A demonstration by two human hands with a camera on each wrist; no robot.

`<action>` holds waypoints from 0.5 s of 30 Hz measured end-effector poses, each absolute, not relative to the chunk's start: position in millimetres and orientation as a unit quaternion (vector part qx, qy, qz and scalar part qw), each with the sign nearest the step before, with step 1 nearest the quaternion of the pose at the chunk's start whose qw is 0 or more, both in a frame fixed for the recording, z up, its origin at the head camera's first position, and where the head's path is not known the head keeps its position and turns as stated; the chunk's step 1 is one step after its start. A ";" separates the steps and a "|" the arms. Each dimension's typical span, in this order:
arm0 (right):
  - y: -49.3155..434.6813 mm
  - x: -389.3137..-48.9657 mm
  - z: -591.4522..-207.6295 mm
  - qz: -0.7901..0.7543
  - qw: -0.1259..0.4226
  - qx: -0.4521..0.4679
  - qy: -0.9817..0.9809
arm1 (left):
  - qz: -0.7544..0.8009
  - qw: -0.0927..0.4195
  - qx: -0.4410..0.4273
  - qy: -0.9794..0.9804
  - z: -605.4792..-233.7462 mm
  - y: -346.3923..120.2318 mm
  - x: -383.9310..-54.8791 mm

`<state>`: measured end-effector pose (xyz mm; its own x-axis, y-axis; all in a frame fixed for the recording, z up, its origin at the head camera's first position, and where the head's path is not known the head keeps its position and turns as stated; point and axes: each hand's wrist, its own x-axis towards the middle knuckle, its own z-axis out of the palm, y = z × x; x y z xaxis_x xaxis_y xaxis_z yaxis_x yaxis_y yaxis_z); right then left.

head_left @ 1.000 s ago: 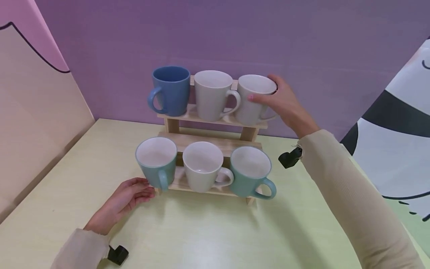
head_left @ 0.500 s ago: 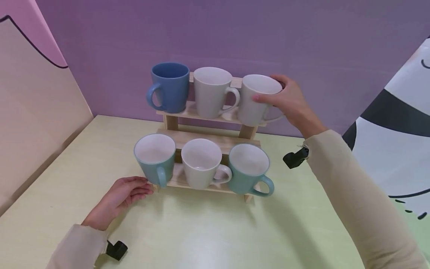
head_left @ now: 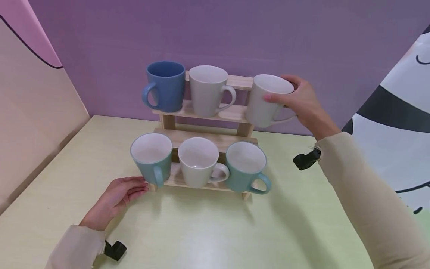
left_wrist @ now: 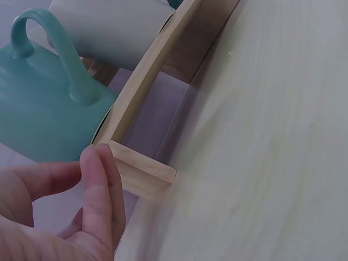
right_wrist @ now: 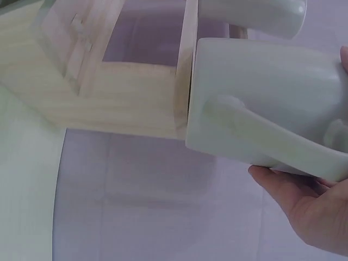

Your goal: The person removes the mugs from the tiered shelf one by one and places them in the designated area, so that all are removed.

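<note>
Moved since the earlier frames: one white mug (head_left: 258, 106), shifted rightward with the right hand (head_left: 302, 101), leaving a wider gap from the neighbouring plain white mug (head_left: 206, 95). Right grip: clamped on the moved mug, thumb on the near side, fingers round the far side, handle pointing right. Mug's position: right end of the upper shelf (head_left: 231, 112) of a wooden stand (head_left: 176, 138); whether its base touches the shelf cannot be told. Left hand (head_left: 115, 198): in place as before, fingertips at the lower left front corner of the stand, just beside a teal mug (head_left: 147, 170). Left grip: thumb and fingers close together; whether they pinch the wood or merely touch it cannot be told. Upper shelf, remaining stock: one blue mug (head_left: 167, 89), far left, handle to the left; the plain white mug, centre, handle to the right. Lower row: the teal mug, left, handle to the front; one shorter-looking white mug (head_left: 196, 173), centre, handle to the right; a second teal mug (head_left: 240, 179), right, handle to the right. Support: pale bench (head_left: 198, 239). Background: purple backdrop (head_left: 218, 33). Garment: beige sleeves (head_left: 369, 194), each with a black device (head_left: 306, 160) at the wrist.
</note>
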<state>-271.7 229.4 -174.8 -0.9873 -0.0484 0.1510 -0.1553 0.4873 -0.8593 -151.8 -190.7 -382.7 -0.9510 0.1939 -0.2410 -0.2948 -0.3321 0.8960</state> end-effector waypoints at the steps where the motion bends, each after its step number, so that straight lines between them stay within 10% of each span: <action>1: 230.8 -270.9 -174.8 0.503 0.053 0.059 -0.860 | 0.814 0.151 -0.046 0.559 -382.5 -191.1 -151.8; 15: 250.5 -265.8 -177.9 0.487 0.061 0.053 -0.870 | 0.813 0.163 -0.043 0.558 -387.4 -195.6 -151.2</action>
